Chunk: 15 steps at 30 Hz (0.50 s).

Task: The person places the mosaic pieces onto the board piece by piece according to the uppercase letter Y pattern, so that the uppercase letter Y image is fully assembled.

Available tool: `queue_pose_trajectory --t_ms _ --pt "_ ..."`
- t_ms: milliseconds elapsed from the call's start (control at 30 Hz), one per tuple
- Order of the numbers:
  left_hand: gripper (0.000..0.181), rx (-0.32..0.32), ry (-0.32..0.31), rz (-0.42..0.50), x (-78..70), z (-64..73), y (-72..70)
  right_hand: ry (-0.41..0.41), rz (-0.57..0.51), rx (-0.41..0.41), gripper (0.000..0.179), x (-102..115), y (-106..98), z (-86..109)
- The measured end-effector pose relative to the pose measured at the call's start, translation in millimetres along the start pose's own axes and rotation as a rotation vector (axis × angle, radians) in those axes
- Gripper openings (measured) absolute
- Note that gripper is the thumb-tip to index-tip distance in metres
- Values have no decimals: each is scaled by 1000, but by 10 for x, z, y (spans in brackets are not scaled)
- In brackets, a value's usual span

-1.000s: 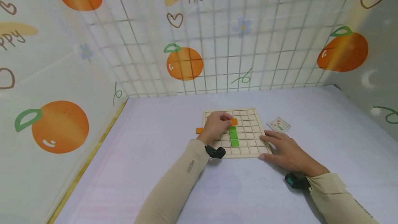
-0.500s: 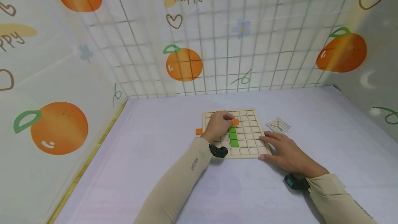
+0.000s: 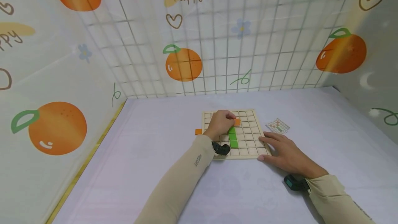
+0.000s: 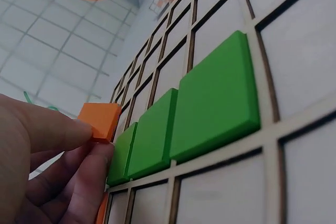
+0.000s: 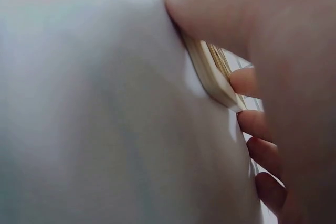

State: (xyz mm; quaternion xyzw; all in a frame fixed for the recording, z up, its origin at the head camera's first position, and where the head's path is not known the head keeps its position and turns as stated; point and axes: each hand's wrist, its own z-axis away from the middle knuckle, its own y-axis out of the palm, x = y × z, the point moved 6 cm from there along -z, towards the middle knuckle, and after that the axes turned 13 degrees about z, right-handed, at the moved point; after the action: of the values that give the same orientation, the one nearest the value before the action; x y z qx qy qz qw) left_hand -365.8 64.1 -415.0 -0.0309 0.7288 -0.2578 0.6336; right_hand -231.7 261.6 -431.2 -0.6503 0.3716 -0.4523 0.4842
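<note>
My left hand (image 3: 221,123) pinches an orange square tile (image 4: 101,120) between thumb and fingers, above the wooden grid board (image 3: 248,141). The tile is held tilted, just past the far end of a row of green tiles (image 3: 233,137) set in the grid. In the left wrist view, a sliver of another orange tile (image 4: 101,211) shows below the fingertips, mostly hidden. My right hand (image 3: 284,153) rests at the board's near right corner, fingers extended along the right side and thumb (image 5: 197,11) against the front edge.
One more orange tile (image 3: 198,132) lies by the board's left edge, partly behind the left wrist. A small printed pattern card (image 3: 277,126) is on the white tabletop (image 3: 149,148) right of the board. Printed cloth walls (image 3: 214,61) enclose the table.
My left hand has shifted slightly right over the board, carrying the orange tile with it. The right hand stays at the corner.
</note>
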Motion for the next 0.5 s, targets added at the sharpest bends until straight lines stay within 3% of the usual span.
queue_pose_trajectory --t_ms 200,500 --pt "11 18 -25 26 -5 10 13 3 2 0 79 -7 9 -2" --pt "13 30 -33 -33 24 -26 37 5 4 0 79 8 -3 3"
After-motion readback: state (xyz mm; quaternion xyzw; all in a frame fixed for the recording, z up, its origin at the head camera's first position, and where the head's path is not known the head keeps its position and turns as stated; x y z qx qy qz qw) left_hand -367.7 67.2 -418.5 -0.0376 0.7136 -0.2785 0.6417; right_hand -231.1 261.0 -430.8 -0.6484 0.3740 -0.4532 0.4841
